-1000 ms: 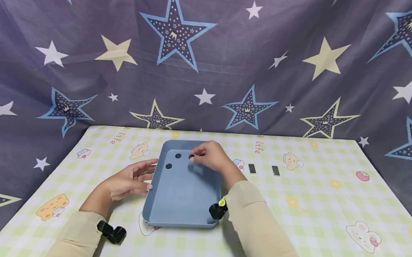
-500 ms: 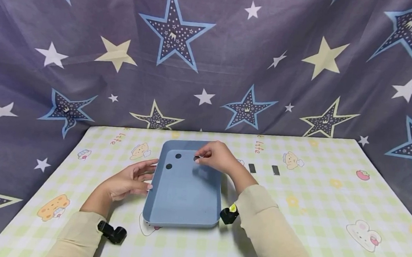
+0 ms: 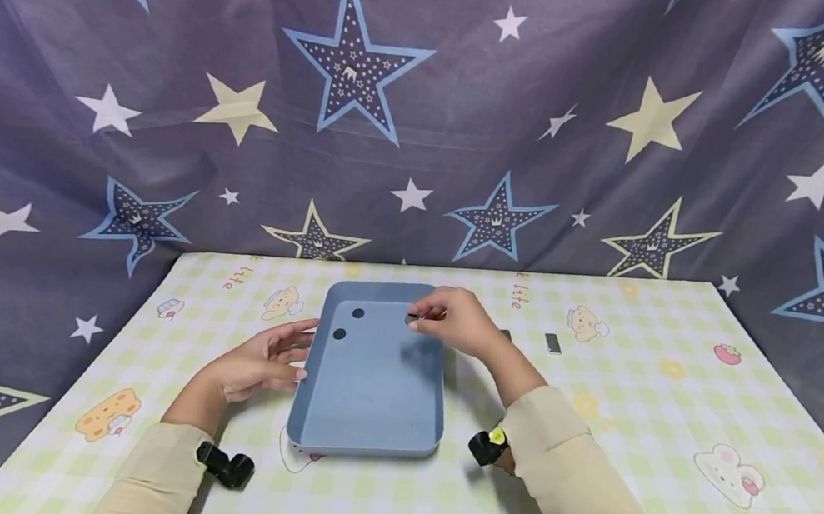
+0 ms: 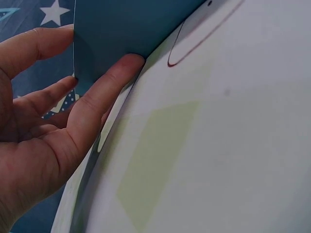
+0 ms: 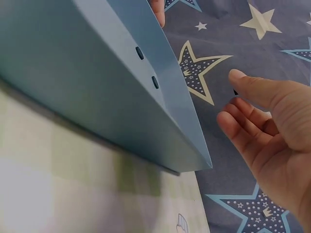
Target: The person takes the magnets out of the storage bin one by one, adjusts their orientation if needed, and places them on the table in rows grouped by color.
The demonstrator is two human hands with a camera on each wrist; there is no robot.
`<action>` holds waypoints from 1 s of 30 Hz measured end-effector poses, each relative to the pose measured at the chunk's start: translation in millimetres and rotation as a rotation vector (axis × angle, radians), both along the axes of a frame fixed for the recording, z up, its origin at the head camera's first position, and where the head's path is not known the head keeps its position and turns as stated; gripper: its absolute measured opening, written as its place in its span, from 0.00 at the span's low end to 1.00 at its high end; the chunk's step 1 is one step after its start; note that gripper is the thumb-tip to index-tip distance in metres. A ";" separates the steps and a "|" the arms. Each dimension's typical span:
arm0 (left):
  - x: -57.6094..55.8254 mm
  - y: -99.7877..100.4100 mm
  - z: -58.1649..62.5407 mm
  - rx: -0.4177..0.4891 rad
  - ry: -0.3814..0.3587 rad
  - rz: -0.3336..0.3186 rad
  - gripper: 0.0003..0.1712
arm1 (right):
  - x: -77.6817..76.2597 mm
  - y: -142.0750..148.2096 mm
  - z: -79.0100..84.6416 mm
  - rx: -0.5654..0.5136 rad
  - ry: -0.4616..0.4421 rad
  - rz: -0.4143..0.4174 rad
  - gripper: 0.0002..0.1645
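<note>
A blue rectangular tray (image 3: 367,395) lies on the table, with one black disc (image 3: 357,313) and another black disc (image 3: 339,334) on its floor near the far left corner. My left hand (image 3: 258,362) touches the tray's left wall, fingers extended; the left wrist view shows fingertips against that wall. Over the far right part of the tray, my right hand (image 3: 454,320) pinches a small black disc (image 3: 411,320) between thumb and fingers. Most of that disc is hidden by the thumb in the right wrist view, where only a dark edge shows.
A dark rectangular piece (image 3: 553,343) lies on the checked tablecloth (image 3: 633,448) right of the tray. A second dark piece (image 3: 506,335) is partly hidden behind my right wrist. A star-patterned curtain (image 3: 426,124) stands behind the table.
My right hand has moved to the right across the tray's far end, carrying the pinched black disc. The left hand, the tray and the two discs on its floor have stayed put.
</note>
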State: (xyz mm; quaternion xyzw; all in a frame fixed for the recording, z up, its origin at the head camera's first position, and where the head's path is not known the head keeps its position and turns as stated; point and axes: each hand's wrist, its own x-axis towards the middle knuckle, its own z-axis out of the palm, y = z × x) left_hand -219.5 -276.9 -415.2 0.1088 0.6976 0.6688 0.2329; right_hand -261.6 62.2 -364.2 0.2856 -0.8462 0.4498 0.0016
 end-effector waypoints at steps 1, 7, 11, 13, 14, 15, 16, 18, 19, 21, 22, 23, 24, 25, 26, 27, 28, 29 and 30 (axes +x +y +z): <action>-0.1 0.1 0.0 0.001 0.000 -0.001 0.51 | 1.0 2.1 -0.4 -0.002 0.012 -0.002 0.11; -0.1 0.4 1.5 0.003 0.003 -0.005 0.51 | 5.7 14.4 -2.8 -0.009 0.054 -0.005 0.11; 0.2 0.4 1.5 0.002 0.005 -0.007 0.51 | 10.7 21.3 -2.6 -0.018 0.029 -0.017 0.11; 0.3 0.5 1.1 0.001 0.005 -0.008 0.51 | 12.6 25.0 -3.1 -0.023 0.021 -0.026 0.12; 0.3 0.7 0.8 0.001 0.005 -0.009 0.51 | 13.5 27.1 -3.4 -0.025 0.021 -0.029 0.12; 0.4 0.9 0.7 0.002 0.005 -0.010 0.51 | 14.2 29.2 -4.2 -0.024 0.026 -0.030 0.12; 0.4 1.0 0.6 0.003 0.004 -0.011 0.51 | 14.7 31.2 -4.7 -0.023 0.032 -0.030 0.12; 0.5 1.4 0.5 0.004 0.003 -0.012 0.51 | 16.2 35.2 -5.7 -0.023 0.044 -0.031 0.12; 0.6 1.6 0.5 0.004 0.001 -0.012 0.51 | 16.9 37.4 -6.1 -0.024 0.053 -0.028 0.11; 0.9 1.8 0.9 0.004 0.000 -0.009 0.51 | 18.3 40.9 -6.7 -0.028 0.057 -0.033 0.11; 1.0 1.8 1.1 0.003 -0.001 -0.008 0.51 | 18.7 42.3 -7.0 -0.032 0.058 -0.038 0.11; 1.2 1.8 1.3 0.001 -0.001 -0.007 0.51 | 19.2 43.9 -7.4 -0.039 0.056 -0.042 0.10; 1.3 1.8 1.5 0.000 -0.001 -0.006 0.52 | 19.5 45.3 -8.0 -0.045 0.052 -0.046 0.10; 1.4 1.8 1.6 0.000 -0.001 -0.005 0.52 | 19.9 46.9 -8.4 -0.051 0.048 -0.050 0.10; 1.5 1.9 1.7 -0.001 -0.001 -0.005 0.51 | 20.5 48.1 -8.8 -0.057 0.038 -0.055 0.10; 1.5 1.9 1.8 -0.001 -0.002 -0.005 0.51 | 21.1 49.4 -9.2 -0.061 0.033 -0.057 0.10; 1.5 1.9 1.8 0.000 -0.002 -0.005 0.51 | 21.6 51.0 -9.7 -0.065 0.030 -0.055 0.09; 1.5 2.0 1.8 0.000 -0.001 -0.003 0.51 | 22.6 52.3 -9.6 -0.068 0.025 -0.053 0.09; 1.5 2.0 1.9 0.000 -0.001 -0.002 0.51 | 23.7 53.8 -9.5 -0.067 0.022 -0.052 0.10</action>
